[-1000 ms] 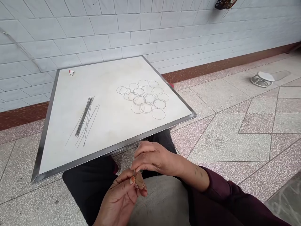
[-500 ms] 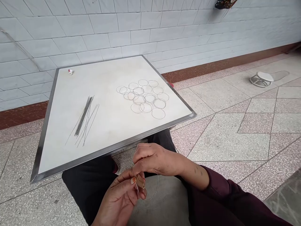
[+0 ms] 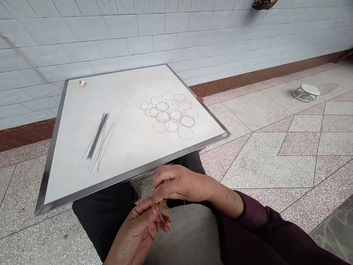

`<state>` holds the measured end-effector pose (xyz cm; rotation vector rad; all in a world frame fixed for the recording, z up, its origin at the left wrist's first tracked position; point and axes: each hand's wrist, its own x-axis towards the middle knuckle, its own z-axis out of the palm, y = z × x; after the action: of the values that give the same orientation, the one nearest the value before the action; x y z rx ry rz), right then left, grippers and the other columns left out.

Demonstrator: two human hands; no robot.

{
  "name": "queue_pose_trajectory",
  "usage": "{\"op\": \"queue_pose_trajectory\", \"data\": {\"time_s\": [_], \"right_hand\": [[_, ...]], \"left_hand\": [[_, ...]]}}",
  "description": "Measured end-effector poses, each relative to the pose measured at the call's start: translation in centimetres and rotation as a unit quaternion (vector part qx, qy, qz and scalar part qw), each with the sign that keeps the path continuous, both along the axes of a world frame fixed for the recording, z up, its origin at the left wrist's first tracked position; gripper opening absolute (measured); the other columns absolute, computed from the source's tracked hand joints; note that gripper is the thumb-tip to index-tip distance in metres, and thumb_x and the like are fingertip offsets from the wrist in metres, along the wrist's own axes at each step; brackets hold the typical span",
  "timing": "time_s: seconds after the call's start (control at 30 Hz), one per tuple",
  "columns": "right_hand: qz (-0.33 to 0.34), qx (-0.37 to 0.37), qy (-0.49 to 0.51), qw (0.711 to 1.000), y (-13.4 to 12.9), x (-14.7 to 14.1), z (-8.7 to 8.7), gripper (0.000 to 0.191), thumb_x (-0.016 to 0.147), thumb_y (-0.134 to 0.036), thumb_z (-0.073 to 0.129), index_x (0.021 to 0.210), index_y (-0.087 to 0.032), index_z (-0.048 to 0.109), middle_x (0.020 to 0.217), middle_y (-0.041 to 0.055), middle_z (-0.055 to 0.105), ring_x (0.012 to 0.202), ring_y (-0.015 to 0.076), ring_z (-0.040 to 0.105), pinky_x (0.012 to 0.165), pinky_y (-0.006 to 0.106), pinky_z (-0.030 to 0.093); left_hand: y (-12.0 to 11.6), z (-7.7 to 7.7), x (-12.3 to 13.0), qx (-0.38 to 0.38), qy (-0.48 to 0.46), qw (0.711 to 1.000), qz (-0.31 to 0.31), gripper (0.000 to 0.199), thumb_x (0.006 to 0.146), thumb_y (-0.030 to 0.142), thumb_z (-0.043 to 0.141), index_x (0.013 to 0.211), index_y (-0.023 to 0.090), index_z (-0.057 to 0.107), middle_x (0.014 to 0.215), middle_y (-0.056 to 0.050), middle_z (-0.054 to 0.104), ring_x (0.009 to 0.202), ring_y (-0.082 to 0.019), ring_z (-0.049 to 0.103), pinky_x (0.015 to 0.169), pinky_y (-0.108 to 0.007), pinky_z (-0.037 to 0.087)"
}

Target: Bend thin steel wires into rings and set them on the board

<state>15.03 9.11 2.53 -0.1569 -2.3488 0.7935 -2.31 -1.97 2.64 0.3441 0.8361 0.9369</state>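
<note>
My left hand (image 3: 145, 224) and my right hand (image 3: 179, 184) meet in front of my lap, below the table's near edge. Both are closed on a thin metal wire (image 3: 184, 211), which bows out in a curve to the right. One end of the wire shows as a short straight piece by my left fingers. A tan band (image 3: 164, 209), perhaps tape or cloth, is wrapped round a left finger. My right thumb and fingers pinch close above my left fingertips; the exact grip is hidden.
The white table (image 3: 127, 147) has a metal rim. A bundle of straight wires (image 3: 97, 136) lies on its left, several overlapping wire rings (image 3: 186, 133) on its right. A small white and red object (image 3: 82, 84) sits at the far corner. A white stool (image 3: 306, 92) stands on the floor.
Both hands have shifted very slightly up and to the left, still together on the wire. The wires and rings on the table have stayed where they were.
</note>
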Motion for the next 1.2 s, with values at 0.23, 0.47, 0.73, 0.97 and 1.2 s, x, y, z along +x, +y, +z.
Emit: {"op": "queue_pose_trajectory", "data": {"time_s": [0.23, 0.47, 0.73, 0.97, 1.2], "right_hand": [[-0.068, -0.085, 0.016, 0.994, -0.5, -0.4, 0.6, 0.018, 0.096, -0.029, 0.058, 0.106, -0.015, 0.062, 0.096, 0.0068, 0.063, 0.091, 0.0136, 0.060, 0.079, 0.026, 0.055], [-0.096, -0.098, 0.053, 0.989, -0.9, -0.7, 0.2, 0.019, 0.098, -0.025, 0.053, 0.102, -0.015, 0.070, 0.092, 0.0065, 0.061, 0.090, 0.0135, 0.059, 0.076, 0.024, 0.056], [-0.143, -0.173, 0.063, 0.972, -1.2, -1.4, -0.3, 0.015, 0.095, -0.030, 0.061, 0.102, -0.017, 0.063, 0.088, 0.0031, 0.063, 0.081, 0.0119, 0.060, 0.071, 0.024, 0.055], [-0.154, -0.201, 0.052, 0.966, -1.4, -1.3, -0.5, 0.022, 0.090, -0.031, 0.067, 0.105, -0.017, 0.061, 0.093, 0.0027, 0.055, 0.072, 0.0087, 0.055, 0.066, 0.023, 0.053], [-0.170, -0.190, 0.122, 0.959, -1.8, -2.0, -0.5, 0.012, 0.091, -0.028, 0.065, 0.091, -0.016, 0.066, 0.083, 0.0022, 0.058, 0.078, 0.0120, 0.058, 0.069, 0.024, 0.053]], "left_hand": [[-0.1, -0.6, 0.2, 0.021, -0.004, 0.996, 0.083, 0.014, 0.071, 0.031, 0.083, 0.080, 0.021, 0.080, 0.078, -0.002, 0.072, 0.076, -0.016, 0.063, 0.080, -0.030, 0.050], [0.1, -0.7, 0.4, 0.016, -0.014, 0.993, 0.117, 0.019, 0.063, 0.030, 0.088, 0.078, 0.021, 0.081, 0.088, -0.004, 0.073, 0.075, -0.017, 0.067, 0.070, -0.028, 0.054], [0.1, -0.6, 0.5, 0.040, 0.013, 0.989, 0.139, 0.019, 0.066, 0.034, 0.086, 0.080, 0.022, 0.080, 0.085, -0.004, 0.068, 0.077, -0.017, 0.064, 0.063, -0.025, 0.053], [0.0, -0.9, 0.2, 0.042, 0.002, 0.987, 0.156, 0.019, 0.067, 0.033, 0.085, 0.082, 0.023, 0.078, 0.087, -0.002, 0.064, 0.075, -0.015, 0.061, 0.066, -0.024, 0.054], [-0.3, -0.2, 0.2, 0.116, 0.051, 0.985, 0.113, 0.016, 0.076, 0.036, 0.078, 0.073, 0.021, 0.076, 0.087, -0.002, 0.053, 0.075, -0.015, 0.056, 0.070, -0.026, 0.052]]}}
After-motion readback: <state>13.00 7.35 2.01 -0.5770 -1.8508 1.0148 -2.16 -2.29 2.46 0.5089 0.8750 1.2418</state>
